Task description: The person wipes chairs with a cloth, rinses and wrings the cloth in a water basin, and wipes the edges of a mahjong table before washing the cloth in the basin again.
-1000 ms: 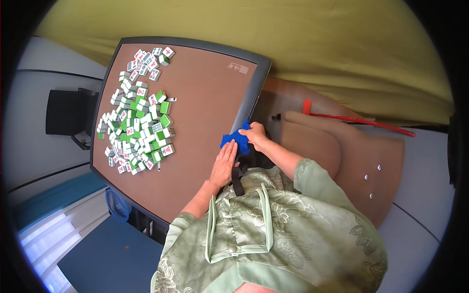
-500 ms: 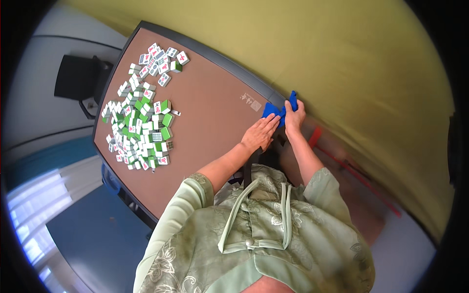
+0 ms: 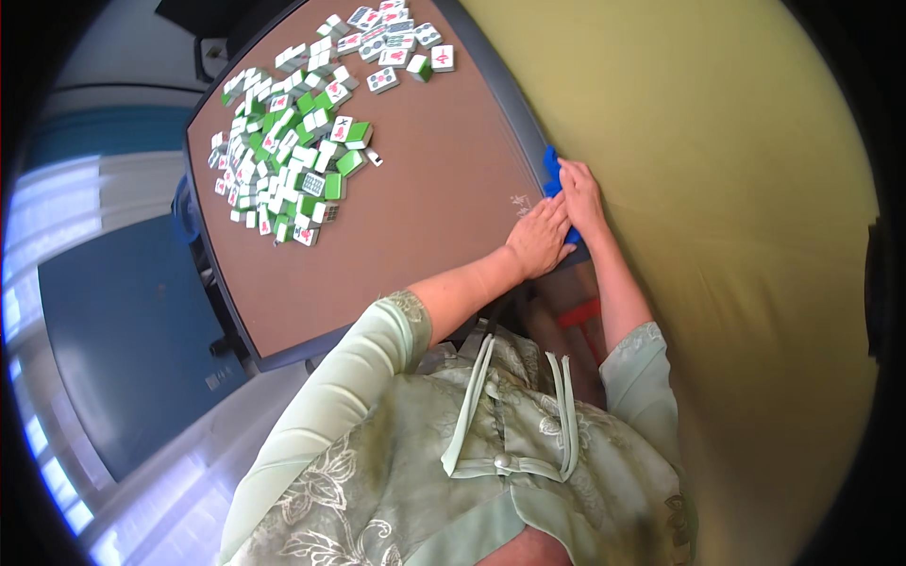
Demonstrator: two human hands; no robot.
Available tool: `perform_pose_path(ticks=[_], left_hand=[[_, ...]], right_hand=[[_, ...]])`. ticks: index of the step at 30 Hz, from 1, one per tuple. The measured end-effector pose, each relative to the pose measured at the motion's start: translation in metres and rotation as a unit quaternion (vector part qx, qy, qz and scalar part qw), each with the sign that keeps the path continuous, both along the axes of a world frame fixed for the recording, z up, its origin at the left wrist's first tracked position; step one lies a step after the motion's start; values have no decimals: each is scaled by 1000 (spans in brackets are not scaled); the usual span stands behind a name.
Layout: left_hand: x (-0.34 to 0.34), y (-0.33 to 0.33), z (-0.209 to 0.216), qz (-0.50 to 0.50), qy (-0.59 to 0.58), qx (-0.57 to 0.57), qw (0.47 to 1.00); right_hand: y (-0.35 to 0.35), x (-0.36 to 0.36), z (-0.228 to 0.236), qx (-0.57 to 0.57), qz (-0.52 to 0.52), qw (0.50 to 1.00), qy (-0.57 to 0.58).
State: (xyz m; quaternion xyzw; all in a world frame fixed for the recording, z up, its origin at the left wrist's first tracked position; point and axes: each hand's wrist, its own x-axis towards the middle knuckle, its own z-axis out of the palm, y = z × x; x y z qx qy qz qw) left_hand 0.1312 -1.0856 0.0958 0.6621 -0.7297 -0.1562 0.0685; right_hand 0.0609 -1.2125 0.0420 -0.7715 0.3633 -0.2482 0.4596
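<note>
At the near right corner of a brown-topped mahjong table (image 3: 415, 189), both hands are on a blue cloth (image 3: 553, 173). My right hand (image 3: 583, 198) is closed on it at the table's dark rim, with part of the cloth poking out beyond the fingers. My left hand (image 3: 540, 240) lies flat with its fingers stretched out, beside the right hand and touching its fingers. Between and under the hands most of the cloth is hidden; a bit of blue shows below the left fingertips. White and green mahjong tiles (image 3: 312, 183) are heaped on the table's far left side, away from both hands.
A yellow-green covered surface (image 3: 717, 217) runs along the table's right side. Left of the table are a dark blue panel-like surface (image 3: 132, 330) and a pale curtain (image 3: 57, 208). Something red (image 3: 578, 314) shows below the table's near right corner.
The view has turned, so the table and tiles sit higher in the picture. Both hands have shifted with the cloth onto the rim at the corner, and more of the cloth is covered.
</note>
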Motion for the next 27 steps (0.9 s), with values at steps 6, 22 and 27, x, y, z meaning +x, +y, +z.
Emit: perform_pose_path(ticks=[6,22,27], left_hand=[[36,-41,-7,48,-9,15,999],[-12,65,-31,-258,19,-87,962],[3,93,-18,-194,70,-96,974]], right_hand=[[-36,44,-10,-10,-1,1000,13],[104,-101,21,-167,-74,974,131],[114,-81,33,-244,-59,952,175]])
